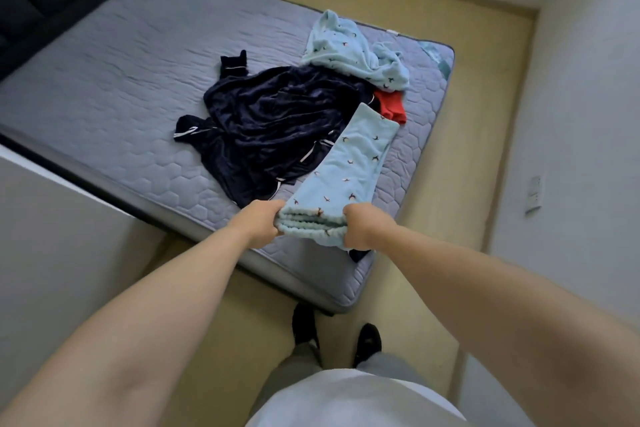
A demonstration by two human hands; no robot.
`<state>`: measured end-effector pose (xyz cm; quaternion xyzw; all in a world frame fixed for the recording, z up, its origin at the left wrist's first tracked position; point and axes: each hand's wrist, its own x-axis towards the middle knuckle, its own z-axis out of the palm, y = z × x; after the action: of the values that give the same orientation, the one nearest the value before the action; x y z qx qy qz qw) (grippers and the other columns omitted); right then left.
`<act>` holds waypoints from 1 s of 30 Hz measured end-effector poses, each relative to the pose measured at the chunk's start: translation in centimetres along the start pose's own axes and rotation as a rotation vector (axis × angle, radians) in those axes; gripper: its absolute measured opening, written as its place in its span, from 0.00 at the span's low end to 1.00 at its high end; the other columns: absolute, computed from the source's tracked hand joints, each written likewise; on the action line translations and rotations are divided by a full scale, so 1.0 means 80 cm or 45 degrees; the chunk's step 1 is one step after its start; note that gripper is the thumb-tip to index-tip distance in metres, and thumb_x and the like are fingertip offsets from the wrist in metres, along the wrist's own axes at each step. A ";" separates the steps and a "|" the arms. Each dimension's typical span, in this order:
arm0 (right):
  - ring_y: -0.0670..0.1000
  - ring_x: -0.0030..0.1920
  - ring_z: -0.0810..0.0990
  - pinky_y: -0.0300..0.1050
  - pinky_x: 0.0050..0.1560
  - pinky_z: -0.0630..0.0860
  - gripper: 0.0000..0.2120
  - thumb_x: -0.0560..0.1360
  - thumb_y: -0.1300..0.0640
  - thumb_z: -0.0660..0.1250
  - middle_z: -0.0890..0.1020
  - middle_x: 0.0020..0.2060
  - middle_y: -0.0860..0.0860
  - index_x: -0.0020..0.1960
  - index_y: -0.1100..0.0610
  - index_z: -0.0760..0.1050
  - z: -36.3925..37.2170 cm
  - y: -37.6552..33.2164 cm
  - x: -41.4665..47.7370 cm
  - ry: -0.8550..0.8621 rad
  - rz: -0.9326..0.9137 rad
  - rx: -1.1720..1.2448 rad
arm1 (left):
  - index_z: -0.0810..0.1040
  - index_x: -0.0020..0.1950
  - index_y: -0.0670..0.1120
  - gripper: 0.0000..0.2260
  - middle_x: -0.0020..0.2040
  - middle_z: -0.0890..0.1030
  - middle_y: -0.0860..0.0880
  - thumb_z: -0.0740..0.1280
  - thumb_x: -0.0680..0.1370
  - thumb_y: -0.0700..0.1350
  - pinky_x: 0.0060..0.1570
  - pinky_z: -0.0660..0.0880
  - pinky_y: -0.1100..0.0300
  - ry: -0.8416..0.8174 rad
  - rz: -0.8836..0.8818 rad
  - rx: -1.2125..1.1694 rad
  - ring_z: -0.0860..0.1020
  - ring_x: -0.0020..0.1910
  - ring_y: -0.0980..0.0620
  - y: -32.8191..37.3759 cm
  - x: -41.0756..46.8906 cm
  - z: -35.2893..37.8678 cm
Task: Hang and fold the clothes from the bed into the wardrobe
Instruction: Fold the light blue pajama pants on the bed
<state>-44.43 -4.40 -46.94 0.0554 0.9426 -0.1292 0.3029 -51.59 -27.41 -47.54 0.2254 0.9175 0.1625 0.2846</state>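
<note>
Here, the blue trousers [346, 170] lie stretched along the near corner of the bed [114, 87], and I hold their bunched end with both hands: my left hand [259, 222] curls round one side, my right hand [363, 227] round the other. Just beside them sprawls a navy robe [270, 121] (white piping on its edges). Beyond it a blue top [349, 48] sits crumpled near the far edge, with a red garment [391, 106] peeking out beneath. My black shoes [304, 322] stand on the floor [433, 270].
</note>
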 end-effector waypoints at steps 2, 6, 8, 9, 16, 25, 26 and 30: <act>0.54 0.34 0.73 0.43 0.30 0.69 0.10 0.69 0.57 0.70 0.74 0.39 0.53 0.40 0.55 0.67 0.011 -0.003 -0.014 -0.002 0.001 -0.002 | 0.74 0.48 0.58 0.11 0.43 0.78 0.56 0.71 0.75 0.43 0.45 0.75 0.55 -0.015 0.012 0.002 0.78 0.46 0.49 0.001 -0.013 0.007; 0.52 0.35 0.72 0.41 0.30 0.67 0.11 0.69 0.56 0.68 0.72 0.37 0.51 0.38 0.53 0.65 0.043 -0.016 -0.040 0.025 0.034 -0.031 | 0.74 0.50 0.55 0.09 0.48 0.81 0.53 0.71 0.75 0.44 0.49 0.76 0.54 -0.084 0.067 0.045 0.78 0.50 0.49 -0.011 -0.037 0.023; 0.51 0.36 0.71 0.42 0.31 0.66 0.11 0.70 0.56 0.67 0.72 0.38 0.51 0.38 0.52 0.64 0.065 -0.028 -0.051 0.033 0.064 0.000 | 0.77 0.52 0.50 0.09 0.48 0.81 0.52 0.72 0.74 0.44 0.48 0.74 0.55 -0.097 0.099 0.056 0.79 0.51 0.48 -0.026 -0.047 0.032; 0.52 0.36 0.71 0.42 0.31 0.67 0.11 0.70 0.56 0.67 0.72 0.38 0.51 0.38 0.52 0.64 0.076 -0.035 -0.058 0.034 0.080 0.023 | 0.77 0.52 0.49 0.09 0.48 0.82 0.51 0.72 0.74 0.44 0.47 0.74 0.56 -0.104 0.117 0.058 0.79 0.51 0.48 -0.033 -0.054 0.036; 0.52 0.33 0.69 0.42 0.29 0.63 0.11 0.70 0.59 0.65 0.70 0.37 0.51 0.38 0.53 0.62 0.151 -0.107 -0.113 -0.003 0.199 0.183 | 0.78 0.50 0.48 0.07 0.47 0.83 0.50 0.70 0.73 0.45 0.49 0.77 0.51 -0.259 0.208 0.085 0.79 0.48 0.49 -0.089 -0.122 0.056; 0.54 0.41 0.74 0.42 0.33 0.67 0.17 0.68 0.50 0.75 0.73 0.37 0.49 0.38 0.52 0.65 0.185 -0.152 -0.156 -0.122 0.083 0.217 | 0.82 0.47 0.52 0.09 0.44 0.85 0.54 0.73 0.67 0.46 0.50 0.79 0.54 -0.590 0.126 0.102 0.83 0.47 0.53 -0.110 -0.161 0.041; 0.54 0.41 0.75 0.42 0.32 0.67 0.18 0.67 0.50 0.76 0.73 0.37 0.49 0.38 0.52 0.65 0.184 -0.152 -0.157 -0.137 0.071 0.225 | 0.82 0.45 0.52 0.08 0.43 0.85 0.55 0.73 0.67 0.45 0.49 0.79 0.55 -0.614 0.116 0.113 0.82 0.46 0.54 -0.109 -0.160 0.039; 0.53 0.40 0.75 0.43 0.32 0.67 0.18 0.66 0.50 0.76 0.73 0.37 0.48 0.38 0.52 0.66 0.177 -0.144 -0.157 -0.144 0.020 0.268 | 0.81 0.43 0.54 0.08 0.41 0.83 0.58 0.73 0.68 0.42 0.47 0.77 0.58 -0.642 0.074 0.098 0.80 0.42 0.55 -0.097 -0.161 0.035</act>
<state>-28.43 -19.71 -48.25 0.0870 0.9048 -0.2281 0.3490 -42.94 -40.01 -47.31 0.2956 0.8162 0.0743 0.4909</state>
